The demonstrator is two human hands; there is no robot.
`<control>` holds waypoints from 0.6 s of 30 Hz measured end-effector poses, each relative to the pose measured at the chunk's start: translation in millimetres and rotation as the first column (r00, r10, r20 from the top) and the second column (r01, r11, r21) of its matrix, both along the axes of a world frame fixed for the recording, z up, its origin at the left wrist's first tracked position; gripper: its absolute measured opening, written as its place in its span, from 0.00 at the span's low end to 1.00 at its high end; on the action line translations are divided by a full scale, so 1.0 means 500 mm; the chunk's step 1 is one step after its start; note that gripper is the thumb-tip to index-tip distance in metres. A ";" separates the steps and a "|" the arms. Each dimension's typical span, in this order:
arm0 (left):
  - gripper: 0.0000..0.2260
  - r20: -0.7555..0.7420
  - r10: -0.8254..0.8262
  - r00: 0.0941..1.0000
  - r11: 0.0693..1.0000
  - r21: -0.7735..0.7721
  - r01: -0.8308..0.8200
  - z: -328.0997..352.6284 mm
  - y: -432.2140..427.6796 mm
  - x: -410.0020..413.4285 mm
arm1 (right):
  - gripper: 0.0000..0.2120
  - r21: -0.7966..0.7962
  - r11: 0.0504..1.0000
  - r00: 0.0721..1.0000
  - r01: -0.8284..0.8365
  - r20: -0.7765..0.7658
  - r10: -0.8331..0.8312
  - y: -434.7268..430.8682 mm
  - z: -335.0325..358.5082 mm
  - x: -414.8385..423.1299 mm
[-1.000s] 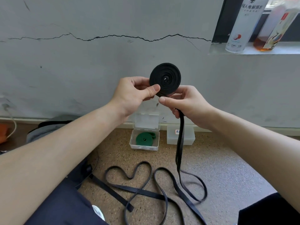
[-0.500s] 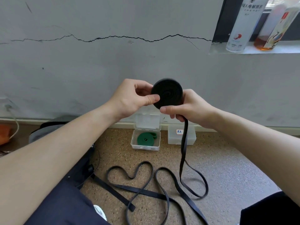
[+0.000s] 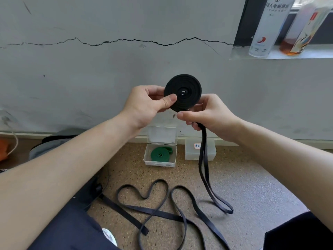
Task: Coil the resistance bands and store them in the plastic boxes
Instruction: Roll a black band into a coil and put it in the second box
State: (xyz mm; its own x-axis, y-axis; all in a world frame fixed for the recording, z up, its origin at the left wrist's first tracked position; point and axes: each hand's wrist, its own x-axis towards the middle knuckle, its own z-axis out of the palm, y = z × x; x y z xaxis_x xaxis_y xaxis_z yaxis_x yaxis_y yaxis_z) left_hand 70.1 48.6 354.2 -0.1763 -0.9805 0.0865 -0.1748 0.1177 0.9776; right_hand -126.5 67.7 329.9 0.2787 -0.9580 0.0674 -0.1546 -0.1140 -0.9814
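Far left, our left forearm comes up from the bottom corner, angled toward the middle. The left hand (image 3: 144, 103) is raised in front of the grey wall and pinches the coil (image 3: 182, 92): the thumb lies flat across its left face and the curled fingers sit behind it. The coil is the black band wound into a flat disc, held upright in the air with its face to us, between both hands.

Below on the floor, a box (image 3: 158, 164) stands open with its lid tipped up against the wall and a coiled green band (image 3: 160, 155) inside. Nearer to us, more black band (image 3: 126, 214) lies in loose loops.

The right hand (image 3: 212, 114) sits just under and right of the coil, thumb pointing left beneath the rim, fingers curled round the tail (image 3: 204, 136). The tail hangs down as two strands and ends in a loop on the floor. A closed box (image 3: 191, 153) sits behind the strands, just beside the open one.

Top right, a white can (image 3: 266, 29) and an amber bottle (image 3: 302, 33) stand on the sill (image 3: 306, 55)
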 end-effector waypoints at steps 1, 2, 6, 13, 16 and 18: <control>0.05 0.054 -0.015 0.998 0.999 -0.046 0.018 0.003 -0.003 0.005 | 0.07 -0.002 1.000 1.000 -0.016 -0.022 0.016 -0.001 0.002 -0.006; 0.05 0.121 -0.033 0.992 0.995 -0.091 0.044 0.006 -0.006 0.011 | 0.07 0.000 1.000 0.999 -0.028 -0.043 0.028 -0.001 0.003 -0.011; 0.09 0.414 -0.076 0.907 0.966 -0.194 0.170 0.016 -0.009 0.015 | 0.08 0.010 0.998 0.989 -0.059 -0.134 0.060 0.000 0.001 -0.009; 0.06 -0.130 -0.033 0.991 0.993 0.105 0.047 -0.004 0.021 -0.014 | 0.09 0.023 1.000 1.000 0.006 0.013 -0.006 0.001 -0.006 0.010; 0.10 -0.215 0.043 0.976 0.987 0.160 -0.008 -0.019 0.030 -0.039 | 0.08 0.073 0.995 0.990 0.063 0.125 -0.072 0.001 -0.014 0.023; 0.10 -0.159 0.055 0.986 0.990 0.138 -0.033 -0.016 0.026 -0.039 | 0.07 0.083 0.994 0.988 0.076 0.132 -0.086 0.002 -0.014 0.025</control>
State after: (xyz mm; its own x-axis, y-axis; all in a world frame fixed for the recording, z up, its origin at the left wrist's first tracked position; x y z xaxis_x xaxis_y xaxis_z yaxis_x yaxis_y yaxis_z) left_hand 50.7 61.5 346.3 -0.1268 -0.9917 -0.0225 -0.0151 -0.0208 0.9997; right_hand -114.0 68.9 322.7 0.1932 -0.9809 0.0239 -0.0260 -0.0294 -0.9992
